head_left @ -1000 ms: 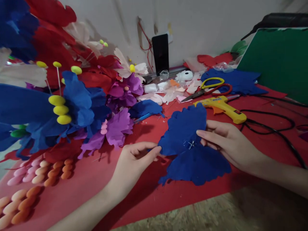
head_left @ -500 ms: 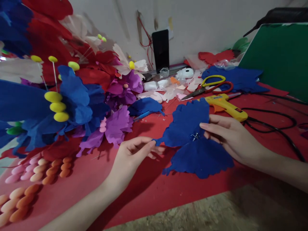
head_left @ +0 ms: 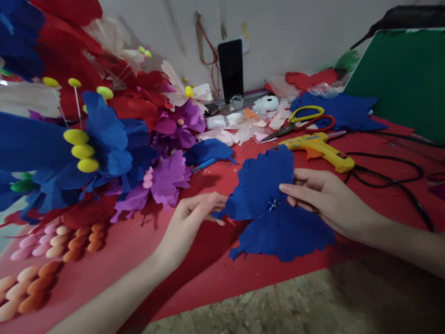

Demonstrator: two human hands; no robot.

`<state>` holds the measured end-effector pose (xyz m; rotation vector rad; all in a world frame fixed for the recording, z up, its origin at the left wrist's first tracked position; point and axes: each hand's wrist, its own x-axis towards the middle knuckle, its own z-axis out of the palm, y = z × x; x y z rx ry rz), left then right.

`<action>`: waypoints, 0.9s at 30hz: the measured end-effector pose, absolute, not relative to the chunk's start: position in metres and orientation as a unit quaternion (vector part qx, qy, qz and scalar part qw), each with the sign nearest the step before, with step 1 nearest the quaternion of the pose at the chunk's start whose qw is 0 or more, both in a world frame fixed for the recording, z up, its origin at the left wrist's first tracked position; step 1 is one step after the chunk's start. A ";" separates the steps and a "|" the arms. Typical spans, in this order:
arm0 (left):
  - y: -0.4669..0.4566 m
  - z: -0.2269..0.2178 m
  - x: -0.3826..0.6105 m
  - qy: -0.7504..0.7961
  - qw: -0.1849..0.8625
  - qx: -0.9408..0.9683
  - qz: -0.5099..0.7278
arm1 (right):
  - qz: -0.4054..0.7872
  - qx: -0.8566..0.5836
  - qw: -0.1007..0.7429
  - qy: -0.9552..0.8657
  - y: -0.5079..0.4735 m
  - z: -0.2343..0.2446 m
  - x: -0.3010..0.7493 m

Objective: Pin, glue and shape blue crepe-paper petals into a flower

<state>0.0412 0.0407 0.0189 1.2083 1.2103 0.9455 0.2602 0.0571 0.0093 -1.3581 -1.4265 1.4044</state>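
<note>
A blue fabric-like butterfly [head_left: 266, 185] with scalloped wing edges is held up just above the red tabletop. A small silvery wire-like star [head_left: 273, 205] sits at its middle. My right hand [head_left: 313, 192] grips the butterfly's right edge, the thumb on the face toward me and the fingers mostly hidden behind. Beside the pointed tail of the upper wing is my left hand [head_left: 198, 215], its thumb lifted off the tail and its fingers loosely apart, some partly behind the tail tip. The lower wing hangs toward the table's front edge.
Behind the butterfly lie a yellow glue gun [head_left: 320, 148] with a black cord and scissors [head_left: 299, 123]. Blue, purple and red butterflies [head_left: 118, 134] crowd the left, above rows of orange and pink beads [head_left: 74, 243]. A phone [head_left: 231, 69] leans on the wall; a green board [head_left: 403, 83] stands right.
My left thumb has come off the tail tip it was pinching. The butterfly, still in my right hand, has shifted slightly left and down.
</note>
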 end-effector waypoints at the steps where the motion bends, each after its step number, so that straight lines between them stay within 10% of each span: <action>1: 0.040 0.021 0.043 0.519 0.558 0.528 0.374 | 0.538 -0.522 0.344 -0.565 0.056 0.010 0.259; 27: 0.039 0.018 0.053 0.596 0.525 0.535 0.287 | 0.553 -0.463 0.265 -0.640 0.052 0.009 0.253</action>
